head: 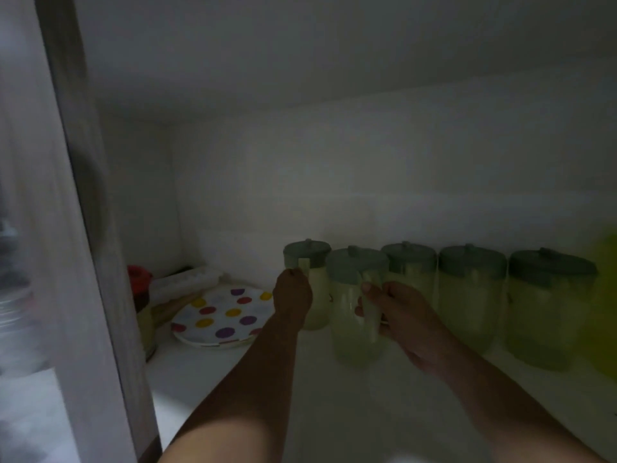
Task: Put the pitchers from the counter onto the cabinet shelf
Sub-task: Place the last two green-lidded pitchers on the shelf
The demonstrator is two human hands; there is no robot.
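Note:
Several pale translucent pitchers with grey-green lids stand in a row on the white cabinet shelf (334,412). My left hand (293,297) grips the handle of the leftmost pitcher (319,295), which stands farthest back. My right hand (400,315) is closed around the handle of the second pitcher (350,329), nearer the front. To the right stand three more pitchers: one behind my right hand (410,262), one beside it (470,295) and the largest-looking (547,305) at the right end. The cabinet is dim.
A white plate with coloured dots (223,315) lies on the shelf left of the pitchers. A red-topped container (140,289) and a pale box (183,282) sit in the back left corner. The open cabinet door (83,195) is at left. A blurred yellow-green object (606,302) sits at the right edge.

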